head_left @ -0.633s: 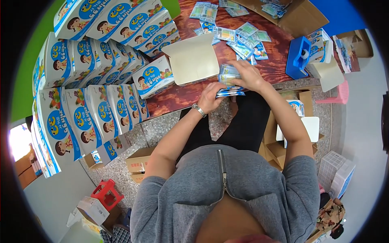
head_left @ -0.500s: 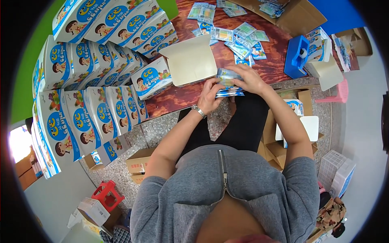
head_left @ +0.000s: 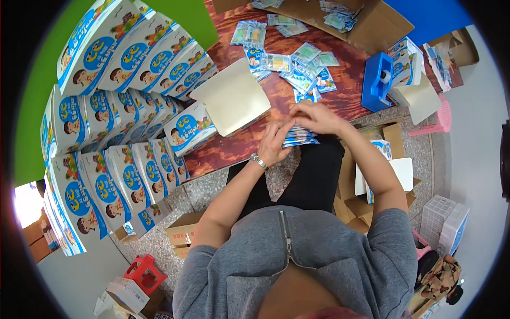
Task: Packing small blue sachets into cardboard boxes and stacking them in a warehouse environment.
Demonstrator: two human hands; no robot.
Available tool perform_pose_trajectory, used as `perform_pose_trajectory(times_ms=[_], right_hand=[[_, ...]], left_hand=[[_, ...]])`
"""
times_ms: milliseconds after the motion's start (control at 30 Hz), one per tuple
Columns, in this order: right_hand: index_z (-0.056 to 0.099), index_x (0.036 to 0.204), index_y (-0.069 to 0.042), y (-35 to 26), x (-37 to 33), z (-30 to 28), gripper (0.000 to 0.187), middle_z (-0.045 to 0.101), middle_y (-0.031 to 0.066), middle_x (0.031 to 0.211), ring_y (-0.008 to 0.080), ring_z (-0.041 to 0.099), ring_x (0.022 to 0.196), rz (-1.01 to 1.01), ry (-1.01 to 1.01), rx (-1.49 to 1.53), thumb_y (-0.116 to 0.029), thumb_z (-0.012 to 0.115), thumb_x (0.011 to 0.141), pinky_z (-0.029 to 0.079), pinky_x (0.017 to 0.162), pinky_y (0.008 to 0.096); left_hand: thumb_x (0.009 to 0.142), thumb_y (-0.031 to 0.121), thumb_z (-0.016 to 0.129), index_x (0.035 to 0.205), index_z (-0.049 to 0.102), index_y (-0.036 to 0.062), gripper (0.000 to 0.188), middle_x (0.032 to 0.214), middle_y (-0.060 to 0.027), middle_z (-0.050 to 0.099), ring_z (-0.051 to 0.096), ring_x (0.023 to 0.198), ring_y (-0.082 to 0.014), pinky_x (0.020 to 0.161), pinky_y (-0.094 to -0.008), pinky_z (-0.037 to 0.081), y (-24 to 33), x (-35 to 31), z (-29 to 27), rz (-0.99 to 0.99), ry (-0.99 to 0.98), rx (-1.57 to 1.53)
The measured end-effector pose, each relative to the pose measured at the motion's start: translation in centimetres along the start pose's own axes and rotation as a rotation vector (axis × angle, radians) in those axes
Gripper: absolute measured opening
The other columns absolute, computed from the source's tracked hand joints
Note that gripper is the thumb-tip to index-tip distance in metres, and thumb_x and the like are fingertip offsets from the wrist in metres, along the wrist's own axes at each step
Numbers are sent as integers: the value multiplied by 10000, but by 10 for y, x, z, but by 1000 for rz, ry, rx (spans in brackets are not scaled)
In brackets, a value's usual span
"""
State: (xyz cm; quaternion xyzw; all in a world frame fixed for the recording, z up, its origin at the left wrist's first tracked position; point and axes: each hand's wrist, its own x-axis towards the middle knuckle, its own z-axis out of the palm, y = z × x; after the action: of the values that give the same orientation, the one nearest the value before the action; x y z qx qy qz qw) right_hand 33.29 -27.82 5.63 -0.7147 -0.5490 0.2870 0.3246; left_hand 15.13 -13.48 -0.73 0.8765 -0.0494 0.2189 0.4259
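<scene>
A stack of small blue-and-white packets point(head_left: 300, 137) stands at the front edge of the table, above my lap. My left hand point(head_left: 275, 142), with a metal watch at the wrist, is closed round the left side of the stack. Over its top comes my right hand point(head_left: 321, 118), fingers bent and meeting the left fingertips at the packets. The top of the stack is hidden under both hands. Just left of them an open carton point(head_left: 191, 127), white and blue, stands with its pale lid flap point(head_left: 238, 98) raised.
Loose packets point(head_left: 301, 80) are scattered on the red-brown table point(head_left: 348, 98). Stacked cartons point(head_left: 114, 114) rise on the left. A blue tape dispenser point(head_left: 376, 82) sits at the right edge, near a large cardboard box point(head_left: 380, 26). Another open box point(head_left: 348, 199) is beside my right leg.
The whole view has shifted, with the table and cartons appearing lower and further left. My right fingers have drawn in from a spread pose and bunched beside my left hand over the stack.
</scene>
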Motion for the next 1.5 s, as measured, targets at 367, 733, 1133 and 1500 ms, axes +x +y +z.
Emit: perform_pose_trajectory(times_ms=[367, 733, 1133, 1500], right_hand=[[193, 1536, -47, 169, 62, -130, 984, 580, 322, 1256, 445, 595, 1140, 296, 293, -734, -210, 759, 748, 491, 987, 449], [632, 1111, -16, 119, 104, -163, 390, 563, 188, 1306, 372, 550, 1186, 43, -232, -678, -212, 732, 790, 460, 997, 417], [514, 1296, -35, 98, 147, -149, 614, 664, 223, 1131, 383, 644, 1040, 78, 51, -312, -255, 755, 775, 505, 890, 461], [666, 999, -117, 49, 181, -132, 422, 680, 143, 1032, 333, 654, 990, 3, 0, -726, -394, 802, 711, 532, 839, 462]], left_hand=[[641, 43, 760, 1206, 590, 21, 590, 1165, -194, 571, 575, 1068, -394, 901, -454, 492, -4, 0, -8, 41, 28, 10], [628, 54, 780, 1223, 586, 10, 627, 1154, -190, 558, 567, 1079, -409, 932, -485, 482, -11, -4, -6, 39, 33, -2], [607, 59, 780, 1265, 565, 18, 694, 1180, -195, 539, 555, 1117, -421, 949, -492, 483, -13, -7, -7, 17, 15, -4], [621, 52, 771, 1266, 558, 11, 680, 1176, -200, 537, 557, 1107, -420, 942, -491, 482, -14, -8, -8, 34, 9, -16]])
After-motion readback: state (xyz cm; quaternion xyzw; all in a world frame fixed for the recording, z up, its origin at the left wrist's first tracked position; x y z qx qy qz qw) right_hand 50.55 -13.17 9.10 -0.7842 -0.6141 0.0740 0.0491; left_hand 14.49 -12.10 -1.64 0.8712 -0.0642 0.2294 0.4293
